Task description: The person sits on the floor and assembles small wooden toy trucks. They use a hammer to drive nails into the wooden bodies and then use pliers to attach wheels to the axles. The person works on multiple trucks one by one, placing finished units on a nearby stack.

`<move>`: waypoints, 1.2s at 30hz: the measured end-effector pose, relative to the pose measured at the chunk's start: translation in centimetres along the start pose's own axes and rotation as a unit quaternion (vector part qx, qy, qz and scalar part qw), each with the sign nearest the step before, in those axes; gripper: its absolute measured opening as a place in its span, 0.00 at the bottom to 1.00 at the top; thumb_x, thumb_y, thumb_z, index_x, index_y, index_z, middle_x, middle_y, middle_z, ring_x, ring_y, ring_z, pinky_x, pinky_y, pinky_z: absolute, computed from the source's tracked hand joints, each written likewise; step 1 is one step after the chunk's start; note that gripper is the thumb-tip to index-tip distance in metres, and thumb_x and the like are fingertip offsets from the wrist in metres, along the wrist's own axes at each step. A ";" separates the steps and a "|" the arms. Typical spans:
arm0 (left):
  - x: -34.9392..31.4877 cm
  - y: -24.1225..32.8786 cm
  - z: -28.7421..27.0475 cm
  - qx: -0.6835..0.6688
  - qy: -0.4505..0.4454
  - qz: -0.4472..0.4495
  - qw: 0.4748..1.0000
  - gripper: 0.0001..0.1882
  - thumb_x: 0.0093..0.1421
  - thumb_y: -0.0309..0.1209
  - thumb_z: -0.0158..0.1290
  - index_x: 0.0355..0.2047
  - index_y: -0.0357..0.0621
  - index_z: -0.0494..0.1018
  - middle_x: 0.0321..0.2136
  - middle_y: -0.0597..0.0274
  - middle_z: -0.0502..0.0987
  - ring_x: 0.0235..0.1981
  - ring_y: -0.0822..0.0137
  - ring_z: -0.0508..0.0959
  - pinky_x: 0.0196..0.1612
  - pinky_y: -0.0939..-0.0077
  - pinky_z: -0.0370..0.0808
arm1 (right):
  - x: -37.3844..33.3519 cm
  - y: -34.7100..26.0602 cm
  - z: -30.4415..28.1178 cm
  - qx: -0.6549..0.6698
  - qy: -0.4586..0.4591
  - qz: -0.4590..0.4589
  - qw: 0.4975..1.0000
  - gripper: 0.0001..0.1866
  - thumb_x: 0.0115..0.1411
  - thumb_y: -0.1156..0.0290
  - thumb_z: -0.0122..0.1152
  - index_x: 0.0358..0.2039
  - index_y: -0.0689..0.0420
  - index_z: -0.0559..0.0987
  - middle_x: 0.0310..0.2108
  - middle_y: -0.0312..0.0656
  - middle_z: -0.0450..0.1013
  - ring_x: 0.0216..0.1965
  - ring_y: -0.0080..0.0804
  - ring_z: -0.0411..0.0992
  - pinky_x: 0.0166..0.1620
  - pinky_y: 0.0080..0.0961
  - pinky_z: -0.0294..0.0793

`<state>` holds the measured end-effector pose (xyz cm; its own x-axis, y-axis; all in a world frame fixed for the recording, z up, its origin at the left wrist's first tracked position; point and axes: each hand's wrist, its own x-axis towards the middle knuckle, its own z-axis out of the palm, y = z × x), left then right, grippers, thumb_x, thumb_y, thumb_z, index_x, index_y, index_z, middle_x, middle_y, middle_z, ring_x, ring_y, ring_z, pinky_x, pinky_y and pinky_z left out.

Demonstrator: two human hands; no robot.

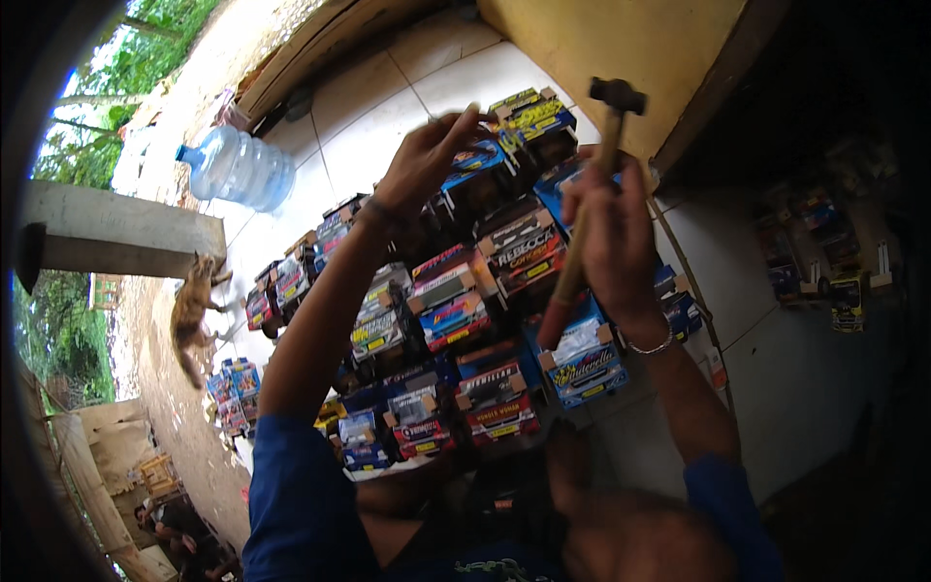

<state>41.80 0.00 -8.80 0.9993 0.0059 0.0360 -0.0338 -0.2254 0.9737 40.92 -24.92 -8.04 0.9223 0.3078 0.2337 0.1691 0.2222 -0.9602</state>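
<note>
My right hand [621,233] is wrapped round the wooden handle of a hammer [605,145]. The dark head points up, and the reddish handle end hangs over the toy trucks. My left hand [432,165] reaches over the far rows with its fingers stretched out and apart. Beside those fingers are a blue toy truck [477,163] and a yellow-and-blue toy truck [531,114]; whether they touch is unclear. Below my hands, colourful toy trucks stand in rows, among them a red one [497,405], a light blue one [582,364] and a purple-and-red one [456,315].
A clear blue water jug [242,170] lies on the white tiles at the far left. Near a concrete post [126,228] stands a brown cat [192,308]. More toy trucks [824,242] sit in shade at right. A yellowish wall [621,44] rises at the back.
</note>
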 end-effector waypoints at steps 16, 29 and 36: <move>-38.9 16.8 2.4 -0.089 0.233 -0.335 0.908 0.17 0.71 0.31 0.48 0.56 0.39 0.66 0.29 0.67 0.72 0.24 0.76 0.74 0.30 0.79 0.75 | -21.2 -1.5 7.5 -0.145 -0.456 -0.258 0.839 0.24 0.65 0.57 0.58 0.59 0.53 0.72 0.30 0.37 0.70 0.27 0.37 0.70 0.33 0.33 0.71; -69.3 3.6 7.8 0.028 0.567 -0.423 0.706 0.18 0.70 0.43 0.51 0.49 0.43 0.77 0.20 0.72 0.71 0.15 0.82 0.65 0.16 0.83 0.61 | -27.1 2.9 -1.3 -0.425 -0.786 0.070 0.444 0.21 0.64 0.55 0.57 0.53 0.53 0.76 0.41 0.54 0.77 0.45 0.52 0.76 0.47 0.41 0.75; -78.6 -4.7 25.0 0.107 0.578 -0.496 0.639 0.21 0.63 0.36 0.58 0.54 0.42 0.75 0.29 0.53 0.81 0.31 0.65 0.80 0.37 0.70 0.76 | -20.6 -22.0 1.2 -0.241 -0.701 -0.044 0.669 0.19 0.62 0.66 0.62 0.54 0.52 0.79 0.50 0.55 0.75 0.53 0.47 0.75 0.57 0.26 0.72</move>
<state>-36.27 -23.72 -21.86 -0.1549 0.9374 -0.3119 0.7345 0.3204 0.5982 17.78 -35.06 8.48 -0.2753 0.9541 -0.1181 0.6048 0.0764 -0.7927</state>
